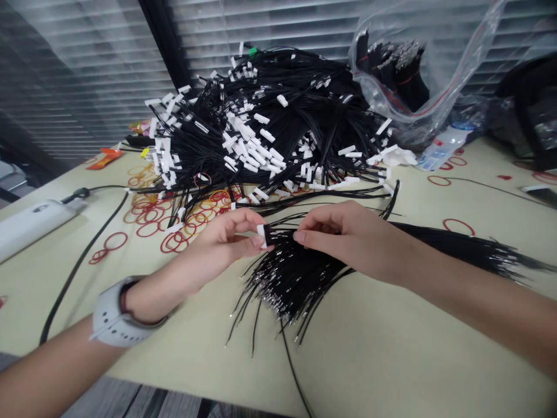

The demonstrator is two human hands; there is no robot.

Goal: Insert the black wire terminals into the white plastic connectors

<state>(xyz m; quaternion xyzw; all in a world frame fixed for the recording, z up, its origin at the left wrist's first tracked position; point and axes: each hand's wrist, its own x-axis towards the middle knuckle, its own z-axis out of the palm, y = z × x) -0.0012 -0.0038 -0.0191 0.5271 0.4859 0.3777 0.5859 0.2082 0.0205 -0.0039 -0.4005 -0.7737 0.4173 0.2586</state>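
Observation:
Between thumb and fingers, my left hand pinches a small white connector with black wires running out of its right side. Just to the right, my right hand is closed, thumb against fingers, on black wires near that connector. A fanned bundle of loose black wires with bare metal terminals lies under both hands on the table. More of these wires stretch right, past my right forearm, ending in metal tips. How many wires sit in the connector I cannot make out.
Behind my hands rises a big heap of black cables with white connectors. Red and yellow rubber bands are scattered at left. A white power strip lies far left. A clear plastic bag of wire bundles stands at back right.

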